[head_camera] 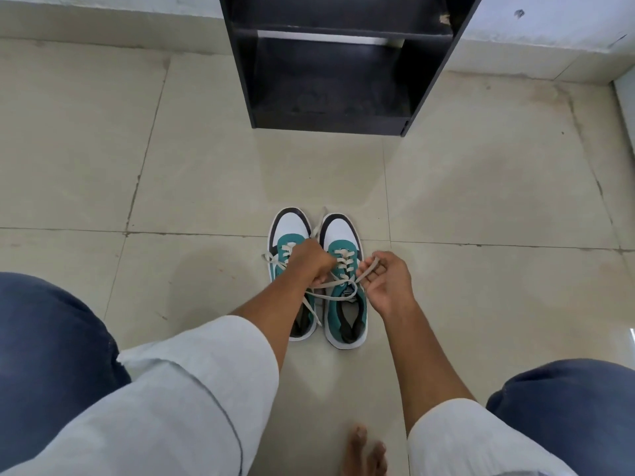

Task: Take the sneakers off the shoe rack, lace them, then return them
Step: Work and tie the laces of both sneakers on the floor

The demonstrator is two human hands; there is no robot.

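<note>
Two teal, white and black sneakers stand side by side on the floor, toes pointing away from me: the left sneaker (290,228) and the right sneaker (342,231). My left hand (314,261) lies over the gap between them, fist closed on one end of the right sneaker's cream lace (340,261). My right hand (386,280) is beside the right sneaker, pinching the other lace end between its fingers. Both ends cross above the tongue. The left sneaker's lace (271,261) trails loose to the left. The black shoe rack (330,63) stands beyond, its shelves bare.
Pale floor tiles (171,183) surround the shoes. A low white wall base (103,15) runs behind the rack. My knees in blue trousers (51,338) frame the bottom corners, and a bare foot (364,451) shows at the bottom edge.
</note>
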